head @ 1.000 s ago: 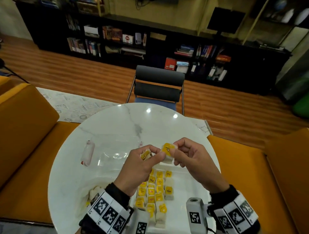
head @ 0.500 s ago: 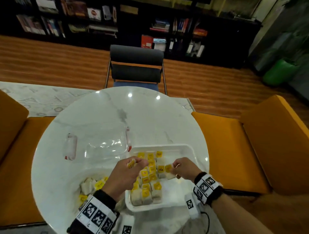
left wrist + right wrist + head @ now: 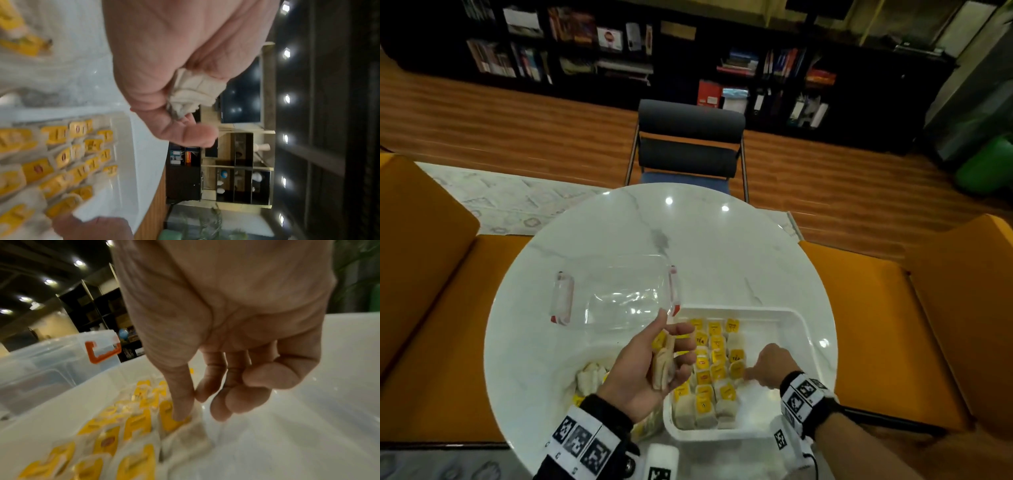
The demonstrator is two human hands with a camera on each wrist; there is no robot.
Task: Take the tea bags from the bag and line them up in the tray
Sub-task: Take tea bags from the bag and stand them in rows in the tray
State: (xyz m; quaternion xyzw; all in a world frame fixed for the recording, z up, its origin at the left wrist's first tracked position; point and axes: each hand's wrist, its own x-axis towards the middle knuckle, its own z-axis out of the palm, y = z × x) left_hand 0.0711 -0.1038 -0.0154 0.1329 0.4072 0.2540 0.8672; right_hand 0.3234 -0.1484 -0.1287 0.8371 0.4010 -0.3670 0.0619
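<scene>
A white tray on the round table holds rows of tea bags with yellow tags. My left hand hovers palm-up at the tray's left edge and grips a few pale tea bags; the left wrist view shows these held tea bags bunched in the curled fingers. My right hand reaches into the tray. In the right wrist view its index finger presses on the yellow tag of a tea bag at the right side of the rows; the other fingers hang loosely curled and hold nothing. A clear bag with more tea bags lies left of the tray.
A clear lid with red clips lies on the table behind the left hand. The tray's right half is bare. A dark chair stands beyond the table, and orange seats flank it.
My left hand has risen and turned palm-up with its tea bags. My right hand has set its tea bag down in the tray and now presses on it with a fingertip.
</scene>
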